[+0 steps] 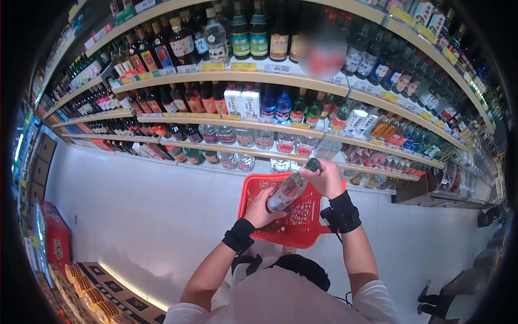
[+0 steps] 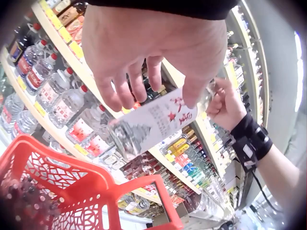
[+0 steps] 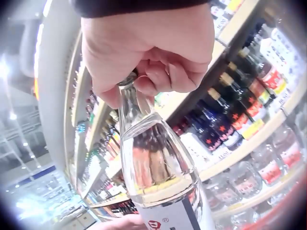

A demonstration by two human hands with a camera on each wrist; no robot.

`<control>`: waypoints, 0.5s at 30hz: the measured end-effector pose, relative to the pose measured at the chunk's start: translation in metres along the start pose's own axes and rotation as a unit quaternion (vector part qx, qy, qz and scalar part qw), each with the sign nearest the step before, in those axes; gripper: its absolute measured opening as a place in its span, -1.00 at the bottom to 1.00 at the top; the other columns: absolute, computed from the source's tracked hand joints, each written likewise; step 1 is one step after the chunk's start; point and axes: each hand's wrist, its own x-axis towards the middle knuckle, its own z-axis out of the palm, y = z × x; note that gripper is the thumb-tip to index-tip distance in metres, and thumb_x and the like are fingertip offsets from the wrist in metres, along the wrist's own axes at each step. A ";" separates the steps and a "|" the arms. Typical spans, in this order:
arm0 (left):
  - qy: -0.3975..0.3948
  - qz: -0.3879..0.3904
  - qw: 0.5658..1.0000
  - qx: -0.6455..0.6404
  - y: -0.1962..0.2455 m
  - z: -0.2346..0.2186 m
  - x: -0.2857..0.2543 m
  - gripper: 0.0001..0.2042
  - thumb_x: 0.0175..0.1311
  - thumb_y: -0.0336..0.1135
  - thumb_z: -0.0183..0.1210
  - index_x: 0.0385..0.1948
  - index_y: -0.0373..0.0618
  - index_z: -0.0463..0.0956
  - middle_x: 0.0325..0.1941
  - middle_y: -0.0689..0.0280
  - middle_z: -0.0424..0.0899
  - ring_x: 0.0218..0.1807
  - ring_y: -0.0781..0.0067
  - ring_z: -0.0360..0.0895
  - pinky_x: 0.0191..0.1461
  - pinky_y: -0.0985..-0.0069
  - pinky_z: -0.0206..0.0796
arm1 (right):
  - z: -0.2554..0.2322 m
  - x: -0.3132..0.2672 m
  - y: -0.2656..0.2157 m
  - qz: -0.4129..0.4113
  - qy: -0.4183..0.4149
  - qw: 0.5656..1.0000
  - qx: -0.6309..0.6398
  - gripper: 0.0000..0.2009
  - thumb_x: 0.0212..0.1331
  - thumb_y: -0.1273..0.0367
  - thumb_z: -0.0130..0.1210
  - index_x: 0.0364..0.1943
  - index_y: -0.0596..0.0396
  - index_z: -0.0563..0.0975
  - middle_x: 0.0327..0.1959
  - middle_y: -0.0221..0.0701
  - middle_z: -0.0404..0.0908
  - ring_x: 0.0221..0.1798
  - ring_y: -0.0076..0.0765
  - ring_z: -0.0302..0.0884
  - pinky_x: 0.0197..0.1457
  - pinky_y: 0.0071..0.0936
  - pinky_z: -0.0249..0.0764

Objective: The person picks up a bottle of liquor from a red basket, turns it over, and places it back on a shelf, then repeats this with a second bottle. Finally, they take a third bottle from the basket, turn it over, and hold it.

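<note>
A clear glass bottle (image 1: 292,189) with a white label and dark cap is held tilted between both hands. In the head view my left hand (image 1: 261,209) grips its lower body, thumb across the label. My right hand (image 1: 326,178) pinches the neck just at the cap, thumb and curled forefinger around it in the right wrist view. Clear liquid fills the bottle (image 3: 158,158) up to its shoulder. Red writing and a red star mark the label in the left wrist view. Beneath the hands is a red shopping basket (image 1: 246,189) with pierced walls.
Long shelves (image 1: 216,75) of bottles with price tags curve across the front. Large clear jugs (image 2: 69,106) line a low shelf. Packaged round goods (image 1: 89,294) stand at lower left. Someone's dark shoes (image 1: 426,299) show at lower right. The basket's handle (image 2: 158,179) sticks up.
</note>
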 end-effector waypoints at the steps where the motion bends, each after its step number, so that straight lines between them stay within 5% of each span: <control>1: 0.010 0.019 1.000 -0.003 0.011 0.005 0.008 -0.18 -0.10 -0.32 0.53 0.25 -0.21 0.22 0.16 0.16 0.48 0.19 0.29 0.46 0.26 0.38 0.31 | -0.011 0.004 -0.014 0.005 -0.027 1.000 0.008 -0.86 0.07 0.36 0.27 -0.42 0.17 0.62 -0.60 -0.66 0.45 -0.48 -0.75 0.25 -0.42 -0.64 0.24; 3: 0.035 0.018 0.997 -0.063 0.024 0.017 0.021 -0.19 -0.15 -0.20 0.55 0.21 -0.20 0.31 0.14 0.07 0.51 0.17 0.15 0.51 0.26 0.29 0.32 | -0.019 0.012 -0.012 -0.028 -0.049 0.994 0.090 -0.85 0.12 0.37 0.26 -0.41 0.19 0.62 -0.56 -0.67 0.48 -0.45 -0.76 0.30 -0.39 -0.66 0.25; 7: 0.081 0.011 0.996 -0.031 0.038 0.033 0.031 -0.30 -0.14 -0.21 0.53 0.07 -0.20 0.37 -0.10 0.15 0.65 -0.06 0.20 0.64 0.05 0.31 0.46 | -0.036 0.021 -0.026 -0.039 -0.051 0.989 0.130 -0.85 0.19 0.36 0.26 -0.32 0.19 0.62 -0.47 -0.63 0.57 -0.35 -0.76 0.43 -0.25 -0.67 0.39; 10: 0.067 0.033 0.994 -0.075 0.056 0.042 0.035 -0.36 -0.12 -0.25 0.51 0.04 -0.19 0.38 -0.13 0.20 0.64 -0.11 0.33 0.63 0.02 0.36 0.46 | -0.045 0.028 -0.023 -0.066 -0.071 0.946 0.310 -0.70 0.16 0.27 0.33 -0.17 0.20 0.59 -0.47 -0.61 0.55 -0.37 -0.80 0.38 -0.34 -0.69 0.33; 11: 0.067 0.022 0.992 -0.105 0.064 0.045 0.035 -0.37 -0.11 -0.26 0.51 0.03 -0.19 0.39 -0.14 0.23 0.64 -0.12 0.38 0.62 0.01 0.38 0.46 | -0.053 0.027 -0.017 -0.064 -0.100 0.949 0.294 -0.58 0.16 0.25 0.34 0.02 0.16 0.50 -0.26 -0.54 0.55 -0.31 -0.77 0.40 -0.26 -0.70 0.36; 15: 0.063 0.000 0.978 -0.199 0.097 0.043 0.042 -0.42 -0.08 -0.34 0.48 0.01 -0.20 0.40 -0.18 0.31 0.63 -0.16 0.52 0.60 -0.01 0.46 0.45 | -0.068 0.018 -0.006 -0.126 -0.145 0.955 0.224 -0.39 0.13 0.21 0.35 0.23 0.11 0.37 -0.04 -0.40 0.45 -0.19 -0.61 0.43 -0.15 -0.58 0.42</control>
